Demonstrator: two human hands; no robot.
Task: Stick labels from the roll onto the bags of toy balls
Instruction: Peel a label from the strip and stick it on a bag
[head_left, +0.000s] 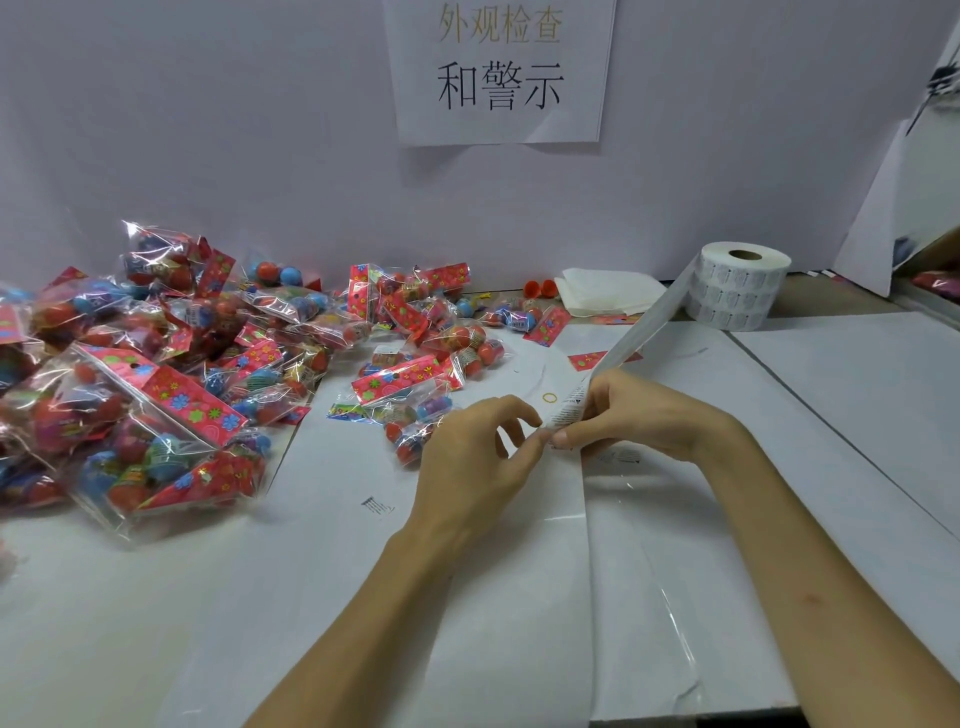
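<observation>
Peeling a label (563, 413) off the end of the strip (644, 322), by the look of it, with nothing yet being stuck on a bag. Pinching the strip's end with the right hand (639, 415), fingers curled round it, and drawing it in a taut line from the roll (740, 291) standing beyond and to the right of that hand. Picking at the label's near edge with the left hand (478, 457), thumb and forefinger closing on it, other fingers loosely bent. Probably worth lifting one corner first, bending the backing sharply away, touching only the label's margin and holding the strip taut to avoid a crease or a tear.

Meeting fingertip to fingertip just above the desk (467, 597), both forearms reaching in from below and angling toward each other, palms turned inward.

Lying just beyond the left hand: the nearest bag (410, 415), likely the next to be labelled. Heaping farther to the left of it: the pile of bags (156, 374), red cards and coloured balls showing through clear film.
</observation>
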